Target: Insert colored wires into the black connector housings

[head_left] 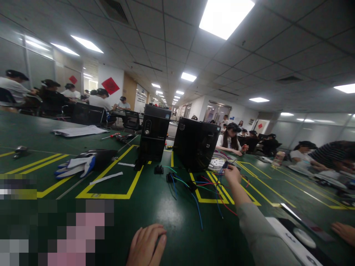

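My left hand rests on the green table near the bottom edge, fingers loosely bent, thumb a little apart, with nothing visible in it. My right hand reaches forward, its fingers pinched on a small dark connector with blue wire hanging below it. Just behind that hand is a round white plastic basket. Loose blue, green and red wires with black connectors lie on the table, to the left of my right hand. A lone black connector sits nearby.
Two black computer towers stand ahead. White-and-blue gloves, papers and red-handled tools are left. A white-and-black object lies right, near another person's hand. Yellow tape marks the table; people sit around.
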Demonstrator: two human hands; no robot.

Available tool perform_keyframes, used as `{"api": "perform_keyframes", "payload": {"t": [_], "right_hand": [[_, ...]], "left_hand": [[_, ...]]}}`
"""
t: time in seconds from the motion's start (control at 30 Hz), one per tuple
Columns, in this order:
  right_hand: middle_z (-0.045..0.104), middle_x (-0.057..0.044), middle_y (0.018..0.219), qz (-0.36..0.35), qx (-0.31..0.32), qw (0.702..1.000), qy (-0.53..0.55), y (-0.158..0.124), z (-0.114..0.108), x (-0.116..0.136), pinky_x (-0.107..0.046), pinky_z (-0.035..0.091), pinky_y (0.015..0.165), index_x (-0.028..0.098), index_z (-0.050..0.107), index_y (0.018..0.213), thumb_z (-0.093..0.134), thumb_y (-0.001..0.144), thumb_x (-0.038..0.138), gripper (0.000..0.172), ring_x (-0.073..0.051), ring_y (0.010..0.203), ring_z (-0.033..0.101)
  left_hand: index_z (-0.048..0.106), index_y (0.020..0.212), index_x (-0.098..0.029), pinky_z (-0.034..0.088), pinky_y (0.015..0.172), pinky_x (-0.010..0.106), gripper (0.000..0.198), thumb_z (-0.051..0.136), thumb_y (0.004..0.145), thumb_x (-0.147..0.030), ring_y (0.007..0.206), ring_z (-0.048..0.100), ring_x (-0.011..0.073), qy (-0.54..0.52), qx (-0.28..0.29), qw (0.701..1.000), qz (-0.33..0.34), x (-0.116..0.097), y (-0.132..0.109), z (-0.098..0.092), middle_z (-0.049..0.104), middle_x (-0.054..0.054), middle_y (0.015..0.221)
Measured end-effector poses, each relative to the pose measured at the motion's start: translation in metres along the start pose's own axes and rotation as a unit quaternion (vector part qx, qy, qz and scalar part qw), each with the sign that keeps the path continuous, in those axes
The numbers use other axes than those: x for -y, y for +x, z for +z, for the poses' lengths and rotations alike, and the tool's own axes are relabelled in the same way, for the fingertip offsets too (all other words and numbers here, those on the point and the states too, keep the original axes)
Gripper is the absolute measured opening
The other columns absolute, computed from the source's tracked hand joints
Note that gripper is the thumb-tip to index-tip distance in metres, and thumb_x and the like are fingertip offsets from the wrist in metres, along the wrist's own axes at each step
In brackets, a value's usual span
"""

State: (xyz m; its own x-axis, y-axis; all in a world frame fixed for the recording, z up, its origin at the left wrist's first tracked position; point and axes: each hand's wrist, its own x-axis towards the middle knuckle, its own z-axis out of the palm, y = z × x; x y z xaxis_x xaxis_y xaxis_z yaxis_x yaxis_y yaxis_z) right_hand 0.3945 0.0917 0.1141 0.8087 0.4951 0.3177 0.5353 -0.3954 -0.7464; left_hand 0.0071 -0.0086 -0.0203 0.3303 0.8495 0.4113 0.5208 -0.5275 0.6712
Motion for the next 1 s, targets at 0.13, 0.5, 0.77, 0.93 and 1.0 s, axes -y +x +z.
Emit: {"api": "perform_keyframes", "payload": {"t": [0.13,0.5,0.77,0.93,1.0], "right_hand": [[0.060,-0.006,0.107,-0.096,-0.089,0.982,0.138,0.001,-0.026,0.017,-0.038,0.052,0.077,0.015,0.054,0.114,0.055,0.090,0.029,0.028,-0.018,0.088,0.061],[0.062,-0.002,0.089,-0.294,-0.173,0.866,0.366,-0.057,-0.138,0.089,-0.031,0.054,0.068,0.020,0.045,0.121,0.056,0.083,0.029,0.041,-0.013,0.066,0.064],[0.063,-0.002,0.081,-0.132,0.220,0.912,0.320,-0.192,-0.129,0.060,-0.023,0.047,0.050,0.020,0.059,0.105,0.069,0.073,0.041,0.040,-0.013,0.061,0.060],[0.063,-0.001,0.088,0.056,0.448,0.827,0.335,-0.253,-0.091,0.030,-0.018,0.039,0.044,0.021,0.058,0.107,0.063,0.078,0.042,0.035,-0.010,0.059,0.061],[0.062,-0.002,0.092,0.093,0.495,0.793,0.341,-0.265,-0.075,0.020,-0.017,0.038,0.043,0.021,0.057,0.106,0.064,0.077,0.042,0.037,-0.011,0.061,0.062]], "left_hand": [[0.061,0.096,-0.029,0.033,0.100,0.051,0.027,0.036,0.090,-0.037,0.104,0.057,0.0220,0.008,0.007,1.000,-0.007,-0.004,-0.001,-0.004,0.065,0.001,0.106],[0.060,0.102,-0.027,0.029,0.104,0.051,0.029,0.035,0.092,-0.038,0.110,0.053,0.0222,-0.010,0.065,0.998,-0.018,-0.007,-0.002,-0.013,0.062,0.002,0.111],[0.060,0.105,-0.023,0.037,0.099,0.046,0.033,0.036,0.091,-0.041,0.108,0.053,0.0237,-0.041,0.030,0.998,-0.029,-0.005,0.000,-0.011,0.062,0.006,0.110],[0.049,0.119,-0.019,0.036,0.098,0.049,0.036,0.041,0.087,-0.031,0.113,0.050,0.0253,-0.087,-0.020,0.994,-0.061,0.003,-0.003,-0.003,0.057,0.009,0.118],[0.041,0.127,-0.018,0.035,0.100,0.049,0.047,0.045,0.080,-0.021,0.117,0.047,0.0256,-0.103,-0.026,0.993,-0.052,0.006,-0.006,0.000,0.053,0.011,0.124]]}}
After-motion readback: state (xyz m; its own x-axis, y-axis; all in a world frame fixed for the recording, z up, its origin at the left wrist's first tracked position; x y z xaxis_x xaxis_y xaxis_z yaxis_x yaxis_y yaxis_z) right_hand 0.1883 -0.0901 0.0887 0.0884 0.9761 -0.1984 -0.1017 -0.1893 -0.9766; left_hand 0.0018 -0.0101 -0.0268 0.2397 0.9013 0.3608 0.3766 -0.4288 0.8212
